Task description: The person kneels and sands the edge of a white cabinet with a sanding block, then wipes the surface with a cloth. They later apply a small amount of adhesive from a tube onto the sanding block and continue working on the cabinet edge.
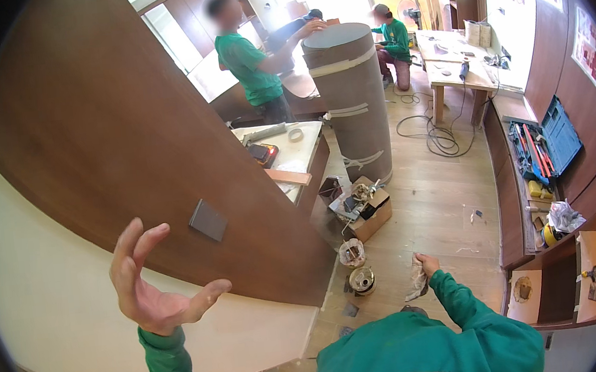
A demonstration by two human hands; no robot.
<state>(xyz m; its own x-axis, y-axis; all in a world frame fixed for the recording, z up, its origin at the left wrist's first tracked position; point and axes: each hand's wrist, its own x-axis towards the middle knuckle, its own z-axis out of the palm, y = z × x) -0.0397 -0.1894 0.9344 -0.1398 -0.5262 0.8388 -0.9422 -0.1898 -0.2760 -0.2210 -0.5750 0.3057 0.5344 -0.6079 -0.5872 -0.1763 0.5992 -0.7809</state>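
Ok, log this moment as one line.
left hand: open, near grey square on brown panel | right hand: holding pale crumpled rag | floor: open tin, cardboard box

Wide head-worn fisheye, aimed down and forward over hands (152, 295), floor (451, 207).

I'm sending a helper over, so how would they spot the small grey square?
Start at the big dark-brown panel on the picture's left. Up and right from the raised left hand, a small flat square shows against it. It stands out as grey on brown.
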